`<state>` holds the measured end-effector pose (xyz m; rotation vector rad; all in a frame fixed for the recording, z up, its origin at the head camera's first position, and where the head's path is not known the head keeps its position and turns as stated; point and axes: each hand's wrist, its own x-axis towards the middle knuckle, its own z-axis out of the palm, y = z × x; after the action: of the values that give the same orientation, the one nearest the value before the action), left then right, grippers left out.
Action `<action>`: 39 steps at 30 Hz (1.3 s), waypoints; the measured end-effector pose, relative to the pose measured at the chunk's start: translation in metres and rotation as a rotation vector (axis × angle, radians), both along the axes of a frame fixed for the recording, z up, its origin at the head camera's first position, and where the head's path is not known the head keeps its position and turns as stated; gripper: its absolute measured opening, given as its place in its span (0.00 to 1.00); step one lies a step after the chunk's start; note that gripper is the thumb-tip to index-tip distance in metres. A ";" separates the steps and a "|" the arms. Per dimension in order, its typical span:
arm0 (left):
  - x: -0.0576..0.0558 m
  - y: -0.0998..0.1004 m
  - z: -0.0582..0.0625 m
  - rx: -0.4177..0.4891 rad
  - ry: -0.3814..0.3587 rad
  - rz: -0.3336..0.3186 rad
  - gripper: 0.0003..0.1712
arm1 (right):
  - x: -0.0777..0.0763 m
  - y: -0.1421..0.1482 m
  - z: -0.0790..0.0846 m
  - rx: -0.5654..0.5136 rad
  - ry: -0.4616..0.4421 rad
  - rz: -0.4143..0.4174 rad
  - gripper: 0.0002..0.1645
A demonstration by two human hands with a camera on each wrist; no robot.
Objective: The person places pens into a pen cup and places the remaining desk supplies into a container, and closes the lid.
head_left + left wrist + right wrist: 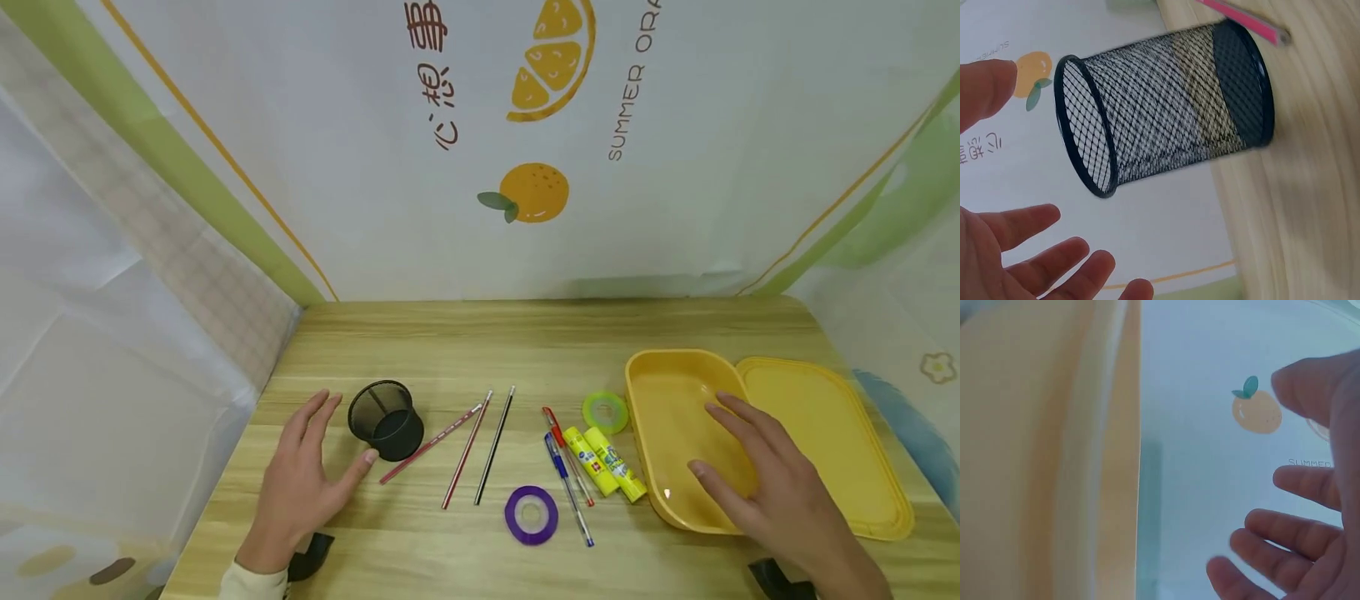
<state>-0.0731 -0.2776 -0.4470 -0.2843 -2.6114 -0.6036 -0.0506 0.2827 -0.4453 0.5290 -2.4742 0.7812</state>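
My left hand [303, 479] is spread beside a black mesh pen holder [401, 433], thumb and fingers apart with nothing between them. In the left wrist view the pen holder [1166, 112] stands upright on the table, its rim near the fingertips. Over the yellow plastic box [667, 450] at the right hovers my right hand [780, 483], fingers apart and holding nothing. The box's wall [1054, 456] fills the left of the right wrist view, with the right hand [1297, 537] opposite. Its flat yellow lid [832, 433] lies to the right, partly behind that hand.
Between the hands lie red pencils [467, 450], a black pencil [495, 446], a red pen [556, 429], a blue pen [558, 462] and two yellow glue sticks [600, 462]. A purple tape roll [513, 527] is near the front, a green tape roll [618, 417] beside the box.
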 end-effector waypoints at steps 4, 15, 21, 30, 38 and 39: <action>-0.004 0.002 0.000 0.052 -0.038 -0.019 0.52 | -0.001 -0.012 -0.001 -0.018 0.014 0.002 0.51; -0.011 0.004 0.003 0.091 -0.107 -0.024 0.50 | 0.002 -0.039 0.000 -0.019 -0.092 0.004 0.46; -0.017 0.005 0.002 0.104 -0.129 -0.023 0.49 | -0.002 -0.051 0.000 -0.063 -0.115 0.050 0.45; -0.021 0.009 0.000 0.129 -0.166 -0.054 0.49 | -0.004 -0.074 -0.002 -0.148 -0.198 0.022 0.33; -0.023 0.012 0.000 0.159 -0.233 -0.078 0.48 | -0.008 -0.095 -0.001 -0.171 -0.293 0.009 0.27; -0.024 0.013 0.000 0.162 -0.241 -0.076 0.48 | -0.009 -0.098 -0.001 -0.179 -0.314 0.014 0.26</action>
<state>-0.0969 -0.2650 -0.4473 -0.2751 -2.7679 -0.9228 -0.0593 0.1848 -0.4467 0.3828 -2.6459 1.1557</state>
